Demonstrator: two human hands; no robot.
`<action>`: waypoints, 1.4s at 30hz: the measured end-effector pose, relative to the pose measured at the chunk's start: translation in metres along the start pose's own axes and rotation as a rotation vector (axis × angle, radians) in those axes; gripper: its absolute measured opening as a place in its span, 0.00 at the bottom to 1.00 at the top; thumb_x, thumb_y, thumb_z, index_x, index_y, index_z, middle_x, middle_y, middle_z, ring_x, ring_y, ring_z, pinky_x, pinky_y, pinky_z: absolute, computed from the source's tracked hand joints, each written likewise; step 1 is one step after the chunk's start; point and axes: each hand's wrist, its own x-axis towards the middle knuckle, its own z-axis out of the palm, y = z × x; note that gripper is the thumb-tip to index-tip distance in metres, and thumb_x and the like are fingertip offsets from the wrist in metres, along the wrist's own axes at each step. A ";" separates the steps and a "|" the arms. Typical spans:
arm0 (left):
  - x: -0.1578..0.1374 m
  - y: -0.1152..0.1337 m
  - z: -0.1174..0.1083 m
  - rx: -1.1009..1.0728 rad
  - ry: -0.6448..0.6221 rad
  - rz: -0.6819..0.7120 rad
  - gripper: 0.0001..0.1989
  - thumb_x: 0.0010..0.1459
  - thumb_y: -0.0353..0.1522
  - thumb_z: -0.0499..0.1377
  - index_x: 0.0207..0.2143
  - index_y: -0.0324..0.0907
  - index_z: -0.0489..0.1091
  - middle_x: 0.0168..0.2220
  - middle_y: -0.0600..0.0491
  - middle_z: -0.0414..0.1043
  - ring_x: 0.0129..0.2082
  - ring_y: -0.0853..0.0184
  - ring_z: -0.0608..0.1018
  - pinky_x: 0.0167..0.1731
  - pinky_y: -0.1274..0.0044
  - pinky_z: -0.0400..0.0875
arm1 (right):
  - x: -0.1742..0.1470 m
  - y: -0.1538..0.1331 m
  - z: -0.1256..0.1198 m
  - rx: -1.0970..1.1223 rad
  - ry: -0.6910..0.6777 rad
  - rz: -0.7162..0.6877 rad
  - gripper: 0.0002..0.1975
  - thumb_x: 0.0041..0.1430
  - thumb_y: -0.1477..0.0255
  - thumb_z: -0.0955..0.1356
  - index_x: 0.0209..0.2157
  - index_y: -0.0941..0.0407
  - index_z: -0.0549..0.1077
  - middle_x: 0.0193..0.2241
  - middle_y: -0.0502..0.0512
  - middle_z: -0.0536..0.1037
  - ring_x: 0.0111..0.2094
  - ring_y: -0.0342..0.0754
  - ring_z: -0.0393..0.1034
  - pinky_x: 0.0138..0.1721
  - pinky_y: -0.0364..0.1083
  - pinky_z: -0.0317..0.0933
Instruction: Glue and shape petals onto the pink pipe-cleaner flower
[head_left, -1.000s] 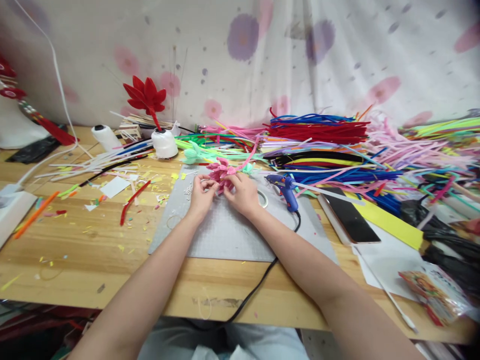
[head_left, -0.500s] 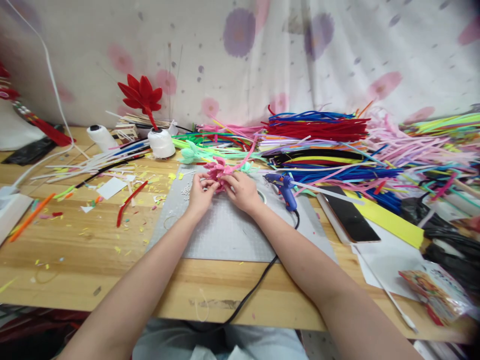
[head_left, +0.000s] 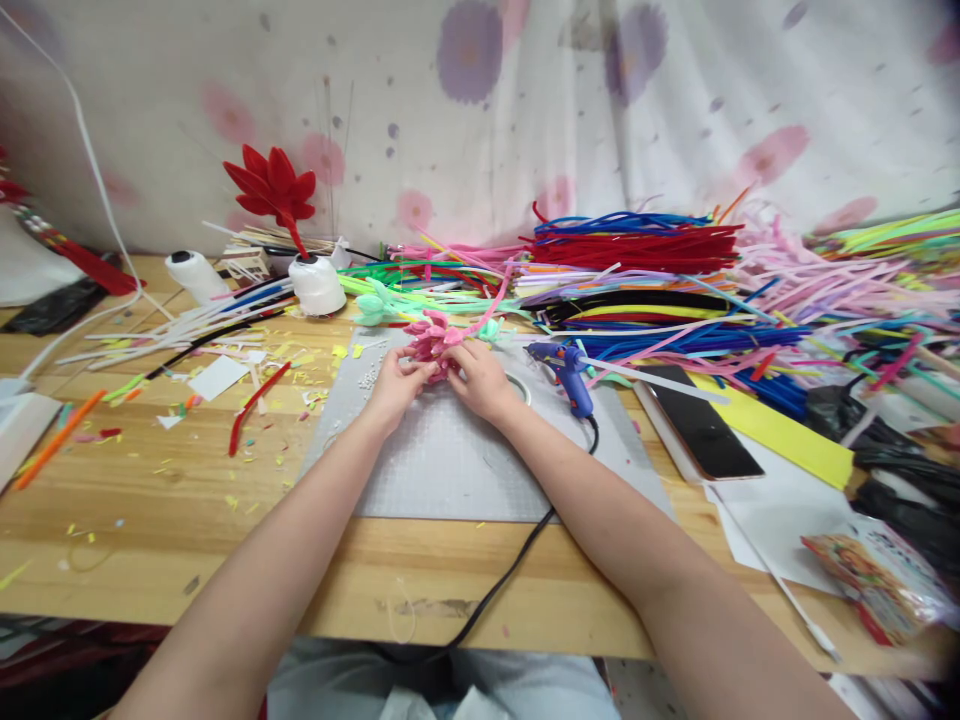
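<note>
Your left grip (head_left: pixel 400 388) and right grip (head_left: pixel 480 380) both pinched the pink flower (head_left: pixel 429 337) at the back of the gray mat (head_left: pixel 457 470). The blue glue gun (head_left: pixel 573 382) lay on the mat's right side.

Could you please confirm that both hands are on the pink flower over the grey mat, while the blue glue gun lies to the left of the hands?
Not quite: the blue glue gun lies to the right of the hands, as the head view shows. The left hand and right hand are indeed on the pink flower over the grey mat.
</note>
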 end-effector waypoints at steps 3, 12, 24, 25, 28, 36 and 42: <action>0.002 0.003 -0.001 0.036 -0.006 -0.038 0.26 0.35 0.32 0.68 0.36 0.41 0.60 0.24 0.54 0.73 0.22 0.71 0.73 0.19 0.82 0.54 | 0.000 0.000 0.000 0.010 0.005 0.007 0.07 0.53 0.79 0.60 0.33 0.57 0.68 0.33 0.58 0.71 0.36 0.50 0.62 0.39 0.47 0.57; -0.003 0.019 0.002 0.082 0.027 0.017 0.25 0.34 0.30 0.68 0.35 0.42 0.60 0.24 0.55 0.74 0.24 0.68 0.75 0.25 0.78 0.65 | 0.000 0.000 0.000 0.003 -0.004 0.008 0.08 0.54 0.79 0.60 0.34 0.57 0.68 0.34 0.58 0.71 0.37 0.50 0.62 0.40 0.47 0.57; 0.007 0.010 0.001 0.110 -0.049 0.076 0.28 0.34 0.29 0.67 0.36 0.42 0.55 0.22 0.58 0.72 0.23 0.70 0.75 0.32 0.75 0.67 | -0.001 0.000 0.001 -0.009 -0.018 0.035 0.07 0.54 0.78 0.60 0.33 0.56 0.67 0.32 0.57 0.70 0.36 0.50 0.61 0.37 0.47 0.56; 0.008 0.009 0.001 0.124 -0.050 0.078 0.27 0.34 0.29 0.67 0.36 0.43 0.55 0.21 0.59 0.72 0.22 0.70 0.75 0.31 0.75 0.66 | -0.001 0.000 0.001 -0.010 -0.019 0.037 0.07 0.54 0.78 0.60 0.32 0.56 0.67 0.32 0.57 0.70 0.36 0.50 0.61 0.37 0.47 0.56; 0.010 0.008 0.001 0.162 -0.050 0.084 0.27 0.34 0.29 0.67 0.35 0.43 0.55 0.20 0.60 0.72 0.21 0.70 0.74 0.30 0.76 0.66 | -0.001 0.000 0.001 -0.017 -0.025 0.046 0.07 0.54 0.78 0.60 0.32 0.56 0.67 0.32 0.57 0.70 0.36 0.50 0.61 0.37 0.47 0.56; 0.010 0.006 0.003 0.154 -0.039 0.066 0.28 0.33 0.28 0.67 0.36 0.43 0.55 0.20 0.60 0.71 0.21 0.69 0.74 0.31 0.75 0.67 | 0.000 -0.001 0.000 -0.014 -0.027 0.044 0.07 0.54 0.78 0.60 0.32 0.56 0.67 0.31 0.57 0.71 0.35 0.50 0.62 0.36 0.47 0.56; 0.010 0.005 0.003 0.158 -0.041 0.070 0.28 0.34 0.29 0.67 0.36 0.42 0.55 0.20 0.60 0.72 0.21 0.70 0.74 0.30 0.76 0.67 | 0.000 -0.001 0.000 -0.025 -0.008 0.024 0.07 0.54 0.79 0.60 0.32 0.57 0.67 0.31 0.57 0.71 0.35 0.49 0.62 0.37 0.46 0.56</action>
